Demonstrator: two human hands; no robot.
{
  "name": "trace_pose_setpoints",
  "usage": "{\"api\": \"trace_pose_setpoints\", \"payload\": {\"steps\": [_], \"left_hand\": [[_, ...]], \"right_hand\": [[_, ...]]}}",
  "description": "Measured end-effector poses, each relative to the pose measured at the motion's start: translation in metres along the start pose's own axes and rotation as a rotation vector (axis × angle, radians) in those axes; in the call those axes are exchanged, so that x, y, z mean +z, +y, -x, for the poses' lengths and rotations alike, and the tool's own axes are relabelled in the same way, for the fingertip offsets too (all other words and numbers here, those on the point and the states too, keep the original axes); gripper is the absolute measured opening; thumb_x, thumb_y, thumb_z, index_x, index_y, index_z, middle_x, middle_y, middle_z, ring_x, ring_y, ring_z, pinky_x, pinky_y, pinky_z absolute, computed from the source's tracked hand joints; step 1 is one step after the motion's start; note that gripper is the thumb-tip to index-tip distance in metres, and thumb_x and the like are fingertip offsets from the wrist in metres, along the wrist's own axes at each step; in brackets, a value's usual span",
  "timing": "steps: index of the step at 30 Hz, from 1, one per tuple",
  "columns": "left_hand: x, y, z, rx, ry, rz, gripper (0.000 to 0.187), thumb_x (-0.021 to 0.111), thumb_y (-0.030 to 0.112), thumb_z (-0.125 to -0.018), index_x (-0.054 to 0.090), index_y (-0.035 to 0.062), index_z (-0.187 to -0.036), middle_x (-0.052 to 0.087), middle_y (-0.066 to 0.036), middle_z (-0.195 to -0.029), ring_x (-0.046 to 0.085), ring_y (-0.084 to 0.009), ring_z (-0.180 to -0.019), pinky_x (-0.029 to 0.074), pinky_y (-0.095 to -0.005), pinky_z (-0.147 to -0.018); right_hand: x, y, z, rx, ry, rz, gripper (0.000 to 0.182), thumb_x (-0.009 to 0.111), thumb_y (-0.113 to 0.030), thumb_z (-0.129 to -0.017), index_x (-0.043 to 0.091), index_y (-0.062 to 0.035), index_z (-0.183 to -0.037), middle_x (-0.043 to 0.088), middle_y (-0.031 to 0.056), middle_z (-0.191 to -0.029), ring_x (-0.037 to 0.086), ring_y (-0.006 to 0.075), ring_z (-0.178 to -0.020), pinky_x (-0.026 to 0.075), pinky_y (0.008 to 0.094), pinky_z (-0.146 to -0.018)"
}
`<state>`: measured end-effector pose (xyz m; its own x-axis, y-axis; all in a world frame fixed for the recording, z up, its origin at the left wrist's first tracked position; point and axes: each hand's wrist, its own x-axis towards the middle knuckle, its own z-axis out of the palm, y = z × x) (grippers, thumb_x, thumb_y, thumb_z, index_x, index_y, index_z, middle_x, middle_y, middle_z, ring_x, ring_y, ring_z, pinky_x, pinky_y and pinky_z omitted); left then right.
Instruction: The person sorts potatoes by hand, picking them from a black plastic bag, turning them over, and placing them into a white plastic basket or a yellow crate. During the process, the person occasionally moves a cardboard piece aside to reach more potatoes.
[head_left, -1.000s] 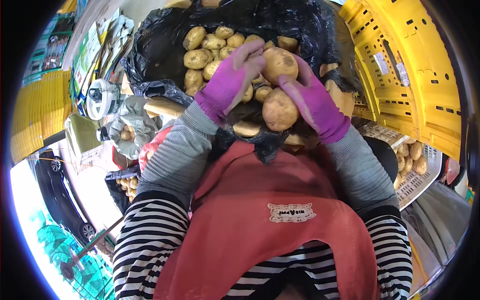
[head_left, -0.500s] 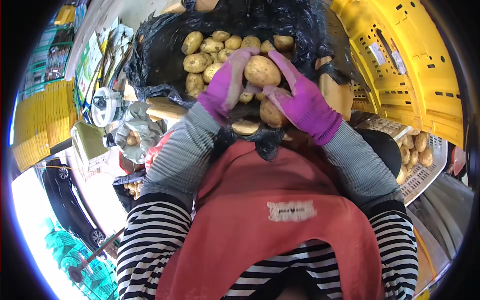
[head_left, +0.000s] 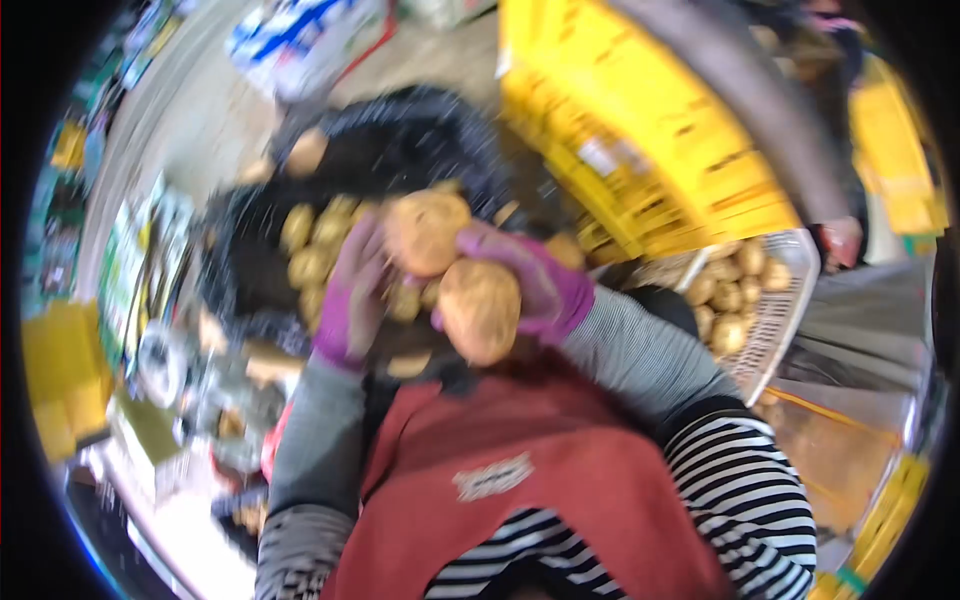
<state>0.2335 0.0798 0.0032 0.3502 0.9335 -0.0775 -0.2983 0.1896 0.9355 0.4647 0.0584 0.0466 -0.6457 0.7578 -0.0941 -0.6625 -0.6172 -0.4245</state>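
Both my hands wear purple gloves over grey sleeves. Between them is a large tan potato (head_left: 428,232), with the fingers of my left hand (head_left: 352,285) against its left side. My right hand (head_left: 535,278) curls from the right, its fingertips at that potato's edge. A second big potato (head_left: 480,312) sits lower, against my right palm, nearer the red apron (head_left: 540,440). Several more potatoes (head_left: 312,265) lie beyond my hands in a box lined with black plastic (head_left: 245,250). Motion blur softens the finger outlines.
A yellow plastic crate (head_left: 650,120) stands at the upper right. Below it a white basket (head_left: 785,310) contains several potatoes. Clear bags (head_left: 235,405) and a yellow stack (head_left: 65,375) are at the left. A blue-and-white sack (head_left: 300,45) lies at the far side.
The view has swung right, bringing the white basket and yellow crate further in. The two potatoes stay with my hands, the lower one now more exposed in front of my right palm.
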Motion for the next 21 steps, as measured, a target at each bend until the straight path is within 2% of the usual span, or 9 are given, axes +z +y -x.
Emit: {"api": "trace_pose_setpoints", "payload": {"steps": [3,4,5,8,11,14,15,18,21], "left_hand": [[-0.006,-0.001,0.006,-0.033,0.093,-0.012,0.074,0.058,0.036,-0.095,0.023,0.0037,-0.152,0.033,-0.017,-0.151,0.039,-0.0288,-0.135,0.034,-0.0405,-0.112],[-0.004,-0.004,0.005,-0.045,0.096,-0.032,0.073,0.057,0.036,-0.095,0.023,0.0038,-0.152,0.033,-0.017,-0.152,0.039,-0.0289,-0.136,0.033,-0.0412,-0.112],[-0.005,-0.010,0.004,-0.058,0.109,-0.056,0.072,0.055,0.036,-0.095,0.023,0.0039,-0.152,0.033,-0.018,-0.152,0.039,-0.0289,-0.137,0.031,-0.0418,-0.113],[0.016,-0.002,0.005,-0.071,0.101,-0.186,0.069,0.053,0.033,-0.096,0.025,-0.0002,-0.151,0.034,-0.020,-0.151,0.036,-0.0289,-0.139,0.028,-0.0401,-0.114],[0.034,0.010,0.002,0.010,-0.002,-0.274,0.066,0.051,0.026,-0.097,0.024,-0.0027,-0.150,0.034,-0.020,-0.151,0.034,-0.0292,-0.140,0.026,-0.0384,-0.116],[0.040,0.018,0.015,0.093,-0.070,-0.198,0.065,0.051,0.024,-0.099,0.021,-0.0004,-0.152,0.033,-0.019,-0.151,0.036,-0.0301,-0.139,0.026,-0.0399,-0.116],[0.041,0.026,0.019,0.033,-0.083,-0.144,0.069,0.052,0.029,-0.099,0.016,0.0066,-0.154,0.034,-0.017,-0.151,0.040,-0.0295,-0.135,0.030,-0.0425,-0.114],[0.057,0.057,0.028,0.052,-0.062,0.337,0.064,0.052,0.045,-0.097,0.029,0.0145,-0.149,0.050,-0.011,-0.138,0.055,-0.0227,-0.114,0.045,-0.0369,-0.097],[0.015,0.061,0.056,0.172,0.269,0.588,0.038,0.047,0.036,-0.100,0.054,0.0088,-0.125,0.065,-0.011,-0.111,0.065,-0.0225,-0.097,0.054,-0.0352,-0.081]], "right_hand": [[0.062,-0.091,0.034,-0.567,-0.146,0.572,0.052,0.047,-0.037,-0.099,0.045,0.0005,-0.136,0.061,0.0192,-0.119,0.065,0.0258,-0.104,0.055,0.0395,-0.088],[0.060,-0.108,0.043,-0.497,-0.044,0.383,0.069,0.038,-0.055,-0.097,0.039,-0.0019,-0.141,0.064,0.0237,-0.110,0.068,0.0302,-0.074,0.059,0.0394,-0.061],[0.072,-0.136,0.046,-0.717,-0.049,0.211,0.045,0.042,-0.035,-0.102,0.048,-0.0004,-0.130,0.064,0.0165,-0.112,0.066,0.0271,-0.101,0.056,0.0443,-0.085],[0.070,-0.201,0.055,-1.124,0.172,0.485,0.041,0.053,-0.028,-0.096,0.051,0.0005,-0.125,0.062,0.0161,-0.118,0.063,0.0255,-0.108,0.056,0.0394,-0.088],[0.060,-0.193,0.051,-1.282,0.702,1.452,0.044,0.045,-0.033,-0.099,0.050,-0.0016,-0.129,0.056,0.0170,-0.130,0.055,0.0288,-0.122,0.054,0.0443,-0.093],[0.085,-0.130,0.022,-0.776,0.255,0.103,0.052,0.041,-0.044,-0.100,0.050,-0.0043,-0.133,0.055,0.0138,-0.134,0.052,0.0301,-0.126,0.046,0.0500,-0.100],[0.070,-0.106,0.006,-0.840,0.322,0.506,0.052,0.042,-0.043,-0.100,0.049,-0.0035,-0.133,0.054,0.0141,-0.135,0.052,0.0296,-0.126,0.046,0.0489,-0.101],[0.071,-0.015,-0.031,-0.704,0.195,0.621,0.041,0.046,-0.020,-0.102,0.045,0.0013,-0.137,0.053,0.0161,-0.133,0.052,0.0228,-0.125,0.042,0.0382,-0.105],[0.086,0.057,-0.049,-0.720,-0.190,1.758,0.041,0.054,-0.005,-0.094,0.049,0.0025,-0.135,0.051,0.0199,-0.138,0.049,0.0308,-0.130,0.036,0.0376,-0.109]]}}
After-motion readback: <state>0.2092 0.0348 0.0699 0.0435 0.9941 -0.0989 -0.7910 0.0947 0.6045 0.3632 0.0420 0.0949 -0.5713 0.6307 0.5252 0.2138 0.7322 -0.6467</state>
